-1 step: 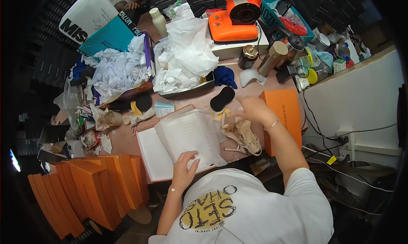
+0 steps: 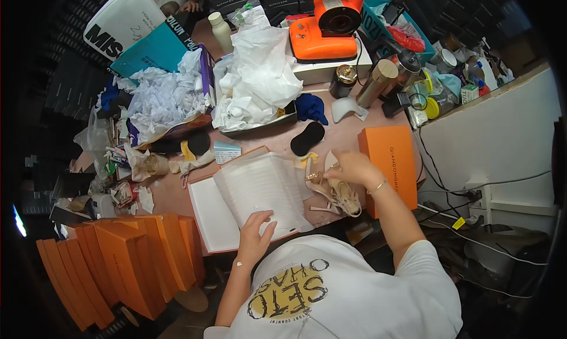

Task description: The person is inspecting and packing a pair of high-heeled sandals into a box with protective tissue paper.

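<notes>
My right hand (image 2: 357, 170) is over a pair of beige high-heeled sandals with gold trim, its fingers bent down and closed on the right-hand sandal (image 2: 345, 198). The other sandal (image 2: 319, 188) lies just left of it. My left hand (image 2: 255, 235) rests with thumb and fingers apart at the near edge of a translucent white padded sleeve (image 2: 260, 185), holding nothing. That sleeve lies across an open shallow box part with a white inside (image 2: 215, 215) and orange edges.
An orange shoebox (image 2: 390, 167) stands right of the sandals. More orange boxes (image 2: 130, 262) are stacked at the lower left. Crumpled white paper (image 2: 257, 67) fills a box behind. An orange machine (image 2: 322, 34), bottles and a black insole-shaped pad (image 2: 308, 138) lie farther back. A person sits beyond.
My right hand has come down and slightly nearer, from above the sandals onto the right-hand one. My left hand has hardly moved.
</notes>
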A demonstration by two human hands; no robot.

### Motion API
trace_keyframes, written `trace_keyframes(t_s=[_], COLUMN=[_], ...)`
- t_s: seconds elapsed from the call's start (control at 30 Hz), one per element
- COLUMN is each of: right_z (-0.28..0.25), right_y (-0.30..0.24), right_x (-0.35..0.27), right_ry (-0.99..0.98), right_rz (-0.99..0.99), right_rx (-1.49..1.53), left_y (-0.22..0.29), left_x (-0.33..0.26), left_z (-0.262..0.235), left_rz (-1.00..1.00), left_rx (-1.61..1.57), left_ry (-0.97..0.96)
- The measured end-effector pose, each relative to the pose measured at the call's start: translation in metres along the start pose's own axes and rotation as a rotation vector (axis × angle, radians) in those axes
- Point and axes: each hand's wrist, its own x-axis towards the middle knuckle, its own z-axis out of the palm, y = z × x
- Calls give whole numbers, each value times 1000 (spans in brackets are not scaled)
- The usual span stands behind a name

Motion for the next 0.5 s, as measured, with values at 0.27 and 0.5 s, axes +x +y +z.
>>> trace_keyframes(t_s=[0.27,0.5], right_z=[100,135], right_y=[64,-57], right_x=[-70,-93], right_ry=[301,16], right_rz=[90,-463], right_rx=[710,2027], left_y=[12,-13], left_x=[20,36], left_z=[-4,5], left_rz=[96,178], left_rx=[-97,-575], left_ry=[-194,-608])
